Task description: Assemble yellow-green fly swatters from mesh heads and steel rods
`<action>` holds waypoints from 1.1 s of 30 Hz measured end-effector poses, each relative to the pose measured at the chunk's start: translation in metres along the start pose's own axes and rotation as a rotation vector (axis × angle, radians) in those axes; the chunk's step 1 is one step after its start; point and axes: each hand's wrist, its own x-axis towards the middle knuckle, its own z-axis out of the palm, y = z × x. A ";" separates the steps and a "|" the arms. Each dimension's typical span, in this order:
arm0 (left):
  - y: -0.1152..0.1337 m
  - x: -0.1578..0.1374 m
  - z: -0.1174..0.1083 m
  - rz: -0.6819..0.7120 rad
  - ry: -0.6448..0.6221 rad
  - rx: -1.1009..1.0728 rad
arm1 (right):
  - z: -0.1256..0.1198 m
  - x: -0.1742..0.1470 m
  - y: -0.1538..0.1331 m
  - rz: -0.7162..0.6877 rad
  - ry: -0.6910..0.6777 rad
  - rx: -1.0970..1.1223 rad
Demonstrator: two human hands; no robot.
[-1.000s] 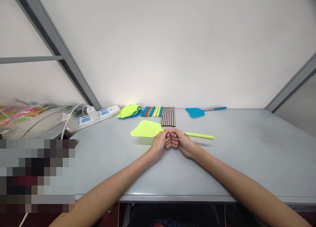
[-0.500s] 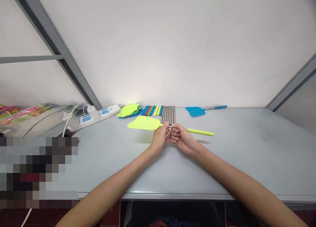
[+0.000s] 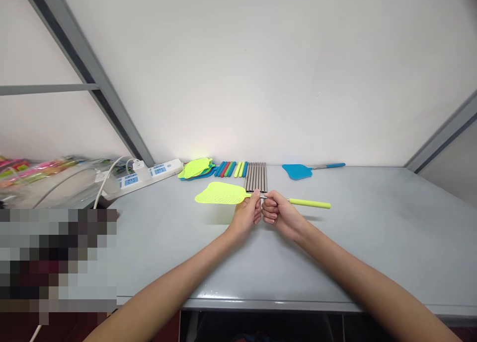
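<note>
A yellow-green fly swatter [image 3: 220, 193] is held level above the table, its perforated head to the left and its handle to the right. My left hand [image 3: 247, 213] is closed around the neck just below the head. My right hand [image 3: 279, 213] grips the metal rod near the handle, its fingers curled. A short bare stretch of rod shows between the two hands. Behind them lies a row of metal rods [image 3: 256, 177]. Farther right, a blue fly swatter [image 3: 298, 171] rests near the wall.
Several coloured handles [image 3: 231, 169] lie beside the rods, and a pile of swatter heads [image 3: 196, 168] lies to their left. A white power strip [image 3: 164, 170] with plugs and cables stands farther left. Plastic-wrapped items [image 3: 52, 173] crowd the left edge of the grey table [image 3: 372, 233].
My hands have moved slightly apart, and more metal rod shows between them. The swatter's handle end has shifted a little to the right.
</note>
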 end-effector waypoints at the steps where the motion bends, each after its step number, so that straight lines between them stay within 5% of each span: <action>1: -0.002 0.000 0.000 -0.017 0.005 -0.012 | -0.002 0.001 0.001 0.023 0.007 0.012; 11: -0.017 0.002 -0.002 -0.087 0.050 -0.025 | -0.020 0.014 0.004 0.252 -0.052 0.139; 33: -0.018 0.003 -0.004 -0.100 0.040 -0.041 | -0.023 0.014 0.003 0.306 -0.082 0.147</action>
